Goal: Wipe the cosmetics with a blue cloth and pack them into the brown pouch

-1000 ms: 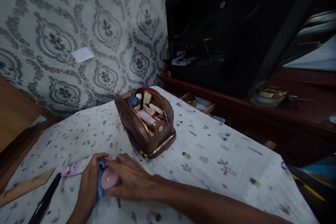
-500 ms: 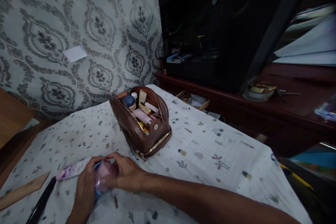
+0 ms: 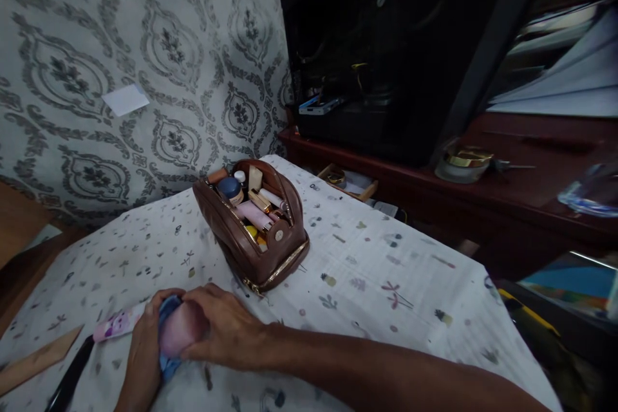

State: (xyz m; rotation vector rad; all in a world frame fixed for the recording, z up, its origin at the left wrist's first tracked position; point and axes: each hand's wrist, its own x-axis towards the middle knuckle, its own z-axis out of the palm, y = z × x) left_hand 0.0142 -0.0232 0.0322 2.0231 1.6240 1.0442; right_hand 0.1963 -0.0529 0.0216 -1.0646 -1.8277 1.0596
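Both my hands meet over the cloth at the lower left. My right hand has its fingers curled round a smooth pink rounded object, whose exact kind I cannot make out. My left hand wraps a crumpled blue cloth that lies against the pink object's left side. Just left of that hand is a white and pink tube, partly covered by it. Beyond my hands stands a brown cosmetic bag, unzipped, with jars, tubes and a lipstick-like gold case inside.
A wooden strip and a black handle-like object lie at the lower left on the patterned cloth. Along the right runs a dark red cabinet with a television, a gold-lidded jar and an open drawer.
My view has turned slightly right, so everything shifts left. My right hand's fingers have moved further over the pink object, and more of the blue cloth shows below it.
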